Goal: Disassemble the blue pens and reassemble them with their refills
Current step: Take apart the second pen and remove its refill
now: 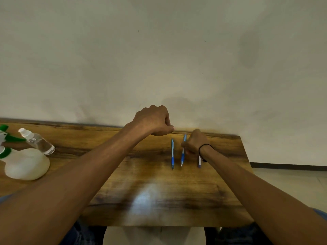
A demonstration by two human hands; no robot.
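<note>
third pen (pixel 199 161): mostly hidden by right wrist | spray bottle (pixel 3 137): cut off left

Dim, soft light; glare patch on table (pixel 146 195); wide-angle bowing at edges; slight blur throughout.

Arms: we see both forearms bare from wrist to near the elbow, with no watch or ring showing.
Left hand (pixel 152 121): we find nothing worn on it or on its wrist.
Right hand (pixel 194 141): we note a thin black band (pixel 200 149) looped around the wrist, with a small knot or loose end hanging at its underside.
Sleeves: we catch a sliver of light blue short sleeve (pixel 320 213) on the right upper arm, and a similar blue-grey edge on the left.
Legs: we make out dark blue, denim-like trousers (pixel 79 234) below the desk's near edge.
</note>
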